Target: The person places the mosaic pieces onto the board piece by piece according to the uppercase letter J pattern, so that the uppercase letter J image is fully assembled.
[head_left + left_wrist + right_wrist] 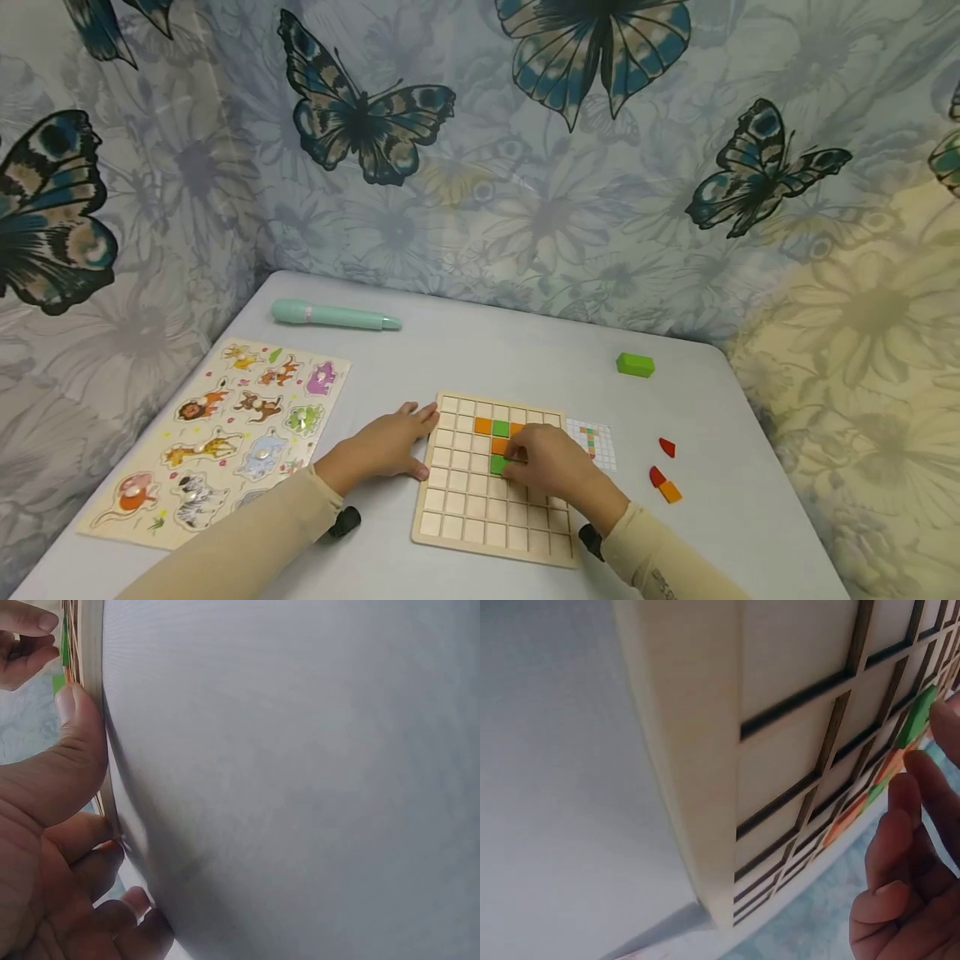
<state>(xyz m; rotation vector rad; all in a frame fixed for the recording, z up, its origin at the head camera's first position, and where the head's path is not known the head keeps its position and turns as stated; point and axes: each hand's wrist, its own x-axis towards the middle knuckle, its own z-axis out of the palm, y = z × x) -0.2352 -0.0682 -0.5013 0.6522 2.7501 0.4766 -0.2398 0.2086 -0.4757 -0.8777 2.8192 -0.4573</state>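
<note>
A wooden grid board (450, 529) lies on the table. Orange tiles (483, 426) and a green tile (500, 428) sit in its upper cells, with another orange tile (499, 446) below them. My left hand (388, 442) rests at the board's left edge, fingers spread; in the left wrist view its thumb (79, 724) presses along the rim. Over the board's middle, my right hand (551, 458) has thumb and fingertips at a lower green tile (916, 718), seemingly pinching its edge. The right hand hides part of the grid. A small printed pattern card (603, 450) lies right of the board.
On the left is an animal puzzle board (251, 437), with a mint-green pen-shaped device (337, 316) behind it. At right are a green block (635, 365), a red piece (667, 447), and another red piece (656, 476) against an orange one (671, 492). Butterfly-patterned walls border the table.
</note>
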